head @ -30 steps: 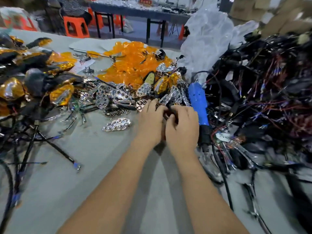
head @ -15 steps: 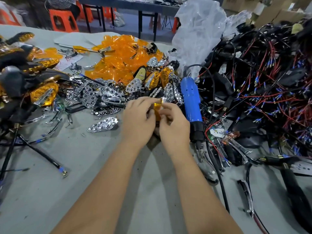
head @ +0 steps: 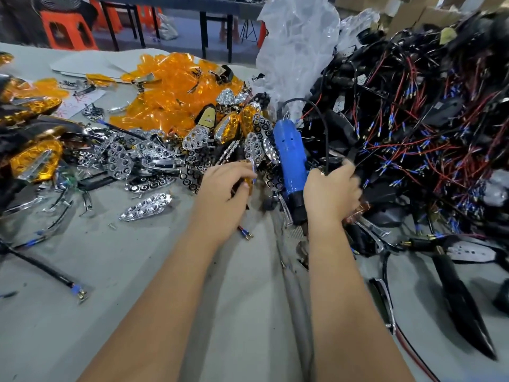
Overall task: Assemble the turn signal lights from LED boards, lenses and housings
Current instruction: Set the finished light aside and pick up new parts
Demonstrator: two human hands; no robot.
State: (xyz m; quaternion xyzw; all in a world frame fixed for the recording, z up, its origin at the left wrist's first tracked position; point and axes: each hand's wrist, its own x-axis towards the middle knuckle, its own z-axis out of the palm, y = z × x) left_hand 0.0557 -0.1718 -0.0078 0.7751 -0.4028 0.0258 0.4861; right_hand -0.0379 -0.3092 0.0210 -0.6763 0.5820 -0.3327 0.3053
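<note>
- Left hand (head: 224,188): fingers curled round an amber lens with chrome backing (head: 249,176), held just above the counter (head: 137,271); two thin wires with blue-sleeved terminals (head: 246,233) trail below the hand.
- Right hand (head: 332,193): reaching into the edge of the black housing and wire pile (head: 413,133), fingers curled; blur hides what it holds, so grip undetermined.
- Blue electric screwdriver (head: 290,161): lying between the two hands, tip toward the person.
- Loose amber lenses (head: 170,92): heaped beyond the left hand.
- Chrome reflector boards (head: 148,155): scattered in front of the heap; one (head: 146,206) lies apart, near the left hand.
</note>
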